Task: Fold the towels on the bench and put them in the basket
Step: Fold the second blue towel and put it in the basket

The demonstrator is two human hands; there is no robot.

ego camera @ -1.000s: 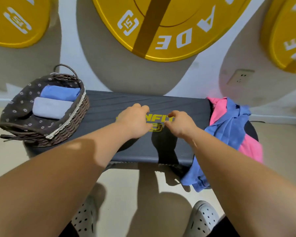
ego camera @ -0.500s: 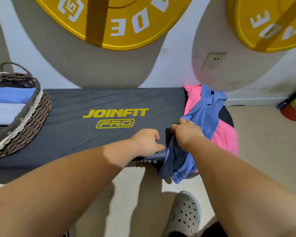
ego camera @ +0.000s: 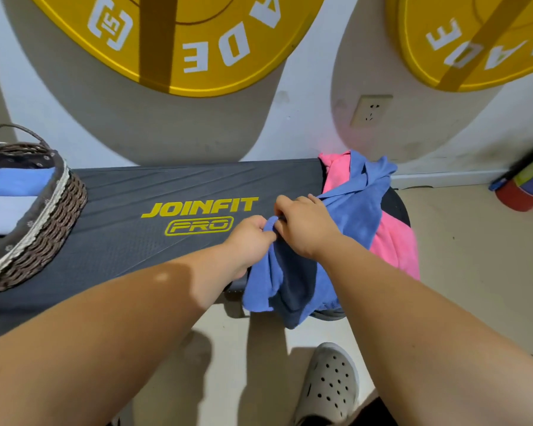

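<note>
Grey bench (ego camera: 136, 247) with woven basket (ego camera: 53, 216) at its left end. Blue towel (ego camera: 360, 207) bunched at the right end over pink towel (ego camera: 394, 241), pinched by left hand (ego camera: 250, 238) and right hand (ego camera: 305, 229), fingers curled. Slide to the middle, spread flat, match corners.

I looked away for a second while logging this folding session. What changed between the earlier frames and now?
Both hands moved from the middle of the bench, holding nothing, to its right end. The right hand gripped the blue towel first; now the left hand grips it too. The pink towel, basket and its folded towels stayed put.
</note>
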